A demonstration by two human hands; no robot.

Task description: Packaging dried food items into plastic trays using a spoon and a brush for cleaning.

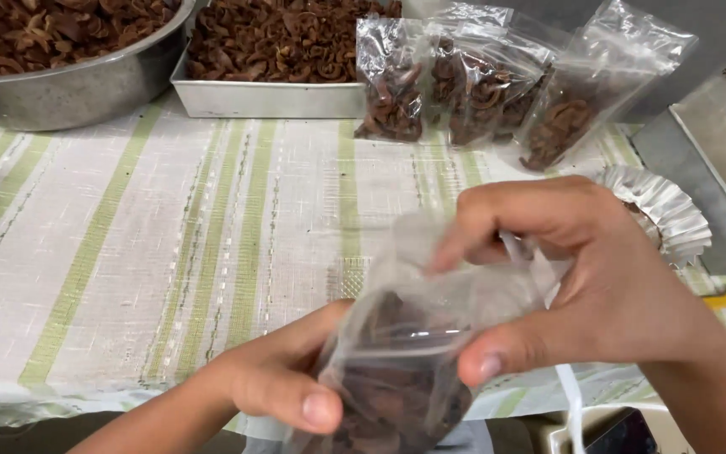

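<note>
bag-closing step, by the look: left hand (283, 382) gripping clear plastic pouch of dark brown dried pieces (397, 370) low at table edge, right hand (581, 277) pinching its open top. next likely needs pressing top shut evenly.

Soft, even daylight, bright overall; glare on the clear bags (472, 80) at the worktop's (170, 235) far edge; near hands slightly blurred.
</note>
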